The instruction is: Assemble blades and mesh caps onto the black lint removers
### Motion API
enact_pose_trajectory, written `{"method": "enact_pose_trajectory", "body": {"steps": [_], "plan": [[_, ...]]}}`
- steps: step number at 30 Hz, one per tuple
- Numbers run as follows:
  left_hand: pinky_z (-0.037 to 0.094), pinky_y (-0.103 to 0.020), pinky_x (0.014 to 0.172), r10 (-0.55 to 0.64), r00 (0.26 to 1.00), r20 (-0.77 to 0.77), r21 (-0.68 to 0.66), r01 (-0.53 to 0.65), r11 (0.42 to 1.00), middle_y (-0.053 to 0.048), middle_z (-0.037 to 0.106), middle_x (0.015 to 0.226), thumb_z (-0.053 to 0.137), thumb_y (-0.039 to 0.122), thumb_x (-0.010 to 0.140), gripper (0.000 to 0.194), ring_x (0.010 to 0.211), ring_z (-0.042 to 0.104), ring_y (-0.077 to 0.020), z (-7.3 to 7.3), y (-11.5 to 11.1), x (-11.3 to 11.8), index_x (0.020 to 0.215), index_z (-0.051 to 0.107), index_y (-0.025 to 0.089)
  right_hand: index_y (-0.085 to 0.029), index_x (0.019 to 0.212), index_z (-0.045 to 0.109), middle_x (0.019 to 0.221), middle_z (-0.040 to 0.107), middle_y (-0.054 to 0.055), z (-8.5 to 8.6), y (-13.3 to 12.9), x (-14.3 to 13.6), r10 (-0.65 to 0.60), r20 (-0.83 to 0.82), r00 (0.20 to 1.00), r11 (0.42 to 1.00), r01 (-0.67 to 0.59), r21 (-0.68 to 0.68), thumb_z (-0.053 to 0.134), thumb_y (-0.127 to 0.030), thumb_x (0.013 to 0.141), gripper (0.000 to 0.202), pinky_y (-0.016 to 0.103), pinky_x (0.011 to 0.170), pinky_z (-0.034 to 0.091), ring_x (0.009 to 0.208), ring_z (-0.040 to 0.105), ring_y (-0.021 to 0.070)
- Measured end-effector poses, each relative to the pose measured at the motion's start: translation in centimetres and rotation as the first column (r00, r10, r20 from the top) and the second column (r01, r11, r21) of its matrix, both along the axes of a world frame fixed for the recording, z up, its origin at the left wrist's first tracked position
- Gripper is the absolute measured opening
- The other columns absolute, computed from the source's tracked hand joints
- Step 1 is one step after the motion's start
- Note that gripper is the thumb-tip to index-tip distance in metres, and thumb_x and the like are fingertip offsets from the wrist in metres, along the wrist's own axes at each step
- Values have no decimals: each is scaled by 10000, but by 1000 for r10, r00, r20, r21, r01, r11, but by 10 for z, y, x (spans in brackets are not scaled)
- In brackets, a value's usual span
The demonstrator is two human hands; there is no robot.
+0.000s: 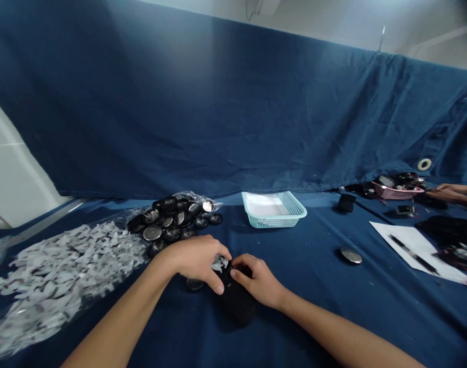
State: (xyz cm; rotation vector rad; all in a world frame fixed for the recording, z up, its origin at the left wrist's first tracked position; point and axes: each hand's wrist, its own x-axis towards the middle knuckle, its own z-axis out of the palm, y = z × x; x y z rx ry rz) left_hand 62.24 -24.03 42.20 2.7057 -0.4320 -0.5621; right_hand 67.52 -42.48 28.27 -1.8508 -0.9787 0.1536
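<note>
A black rounded object [238,305] lies on the blue cloth at the front centre, between my hands. My left hand [203,263] curves over its upper left end, thumb pointing down to it, with a small pale grey-white piece [219,263] under the fingers. From the right, my right hand [258,280] is closed at the object's upper edge, thumb and forefinger bent together; what they pinch is too small to make out. A round dark disc [195,284] lies partly hidden beneath my left wrist.
A pile of round black-and-silver discs [172,220] and a plastic bag of pale pieces [75,260] lie left. Behind stands a light-blue basket [275,221]. Rightward are a lone disc [350,255], paper with a pen [413,254], a pink basket [398,193] and another person's hands [450,193].
</note>
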Motion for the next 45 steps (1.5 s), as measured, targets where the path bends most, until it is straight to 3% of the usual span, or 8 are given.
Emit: {"method": "enact_pose_trajectory", "body": {"steps": [4,12,19,25,31,37,40,45], "plan": [[299,-231,450,-64,993,-102,-95,54,994,40,541,512,751,472,648,277,476,469,-118,6,-3,-4,718,716,206,-198,947,656,867,649,17,-1,1,0,-10,0,1000,1000,10,0,594,-229,867,106,267,710,458,786,602,155],[403,-253,610,79,984,160,157,-104,982,-16,662,759,799,416,558,675,769,611,-223,-7,-1,1,1195,642,255,-186,970,659,885,655,28,0,1,0,-6,-19,1000,1000,6,4,594,-237,869,130,277,729,465,806,607,165],[309,-222,471,-9,1000,0,17,9,1000,39,578,576,733,395,666,206,528,512,-132,3,1,-2,806,743,244,-195,959,662,878,656,22,-1,1,0,-7,-5,1000,1000,7,-7,600,-243,866,122,274,727,458,802,608,161],[347,-238,536,87,987,138,65,-97,993,25,613,603,795,442,577,667,602,556,-178,-4,0,-1,1188,651,219,-186,956,661,877,657,27,-1,1,-1,-11,-8,1000,1000,11,-2,602,-239,862,123,273,718,458,798,605,164],[296,-232,472,-61,997,-52,-96,55,994,51,533,509,738,464,674,254,475,450,-115,9,-2,-8,801,767,246,-194,942,660,878,654,18,-2,1,0,-1,-1,1000,1000,1,5,598,-230,864,106,263,724,452,799,605,154],[322,-232,496,108,987,117,-7,-108,994,50,577,548,782,428,612,577,520,514,-148,1,-3,-6,1151,680,250,-191,962,660,887,655,23,0,1,0,-7,-18,1000,1000,7,-1,603,-240,862,125,267,720,455,807,607,162],[299,-239,478,57,993,107,34,-61,998,48,556,523,797,437,589,469,484,484,-140,-4,-6,-4,1010,738,240,-196,950,665,882,656,21,0,1,0,-3,-13,1000,1000,3,2,596,-243,869,116,267,720,456,803,605,160],[273,-228,435,-103,991,-85,-158,88,983,67,451,477,746,492,667,285,447,418,-102,12,-8,-12,794,760,237,-209,945,674,874,658,16,-1,0,0,12,1,1000,1000,-12,-11,587,-253,880,117,272,733,458,799,606,161]]}}
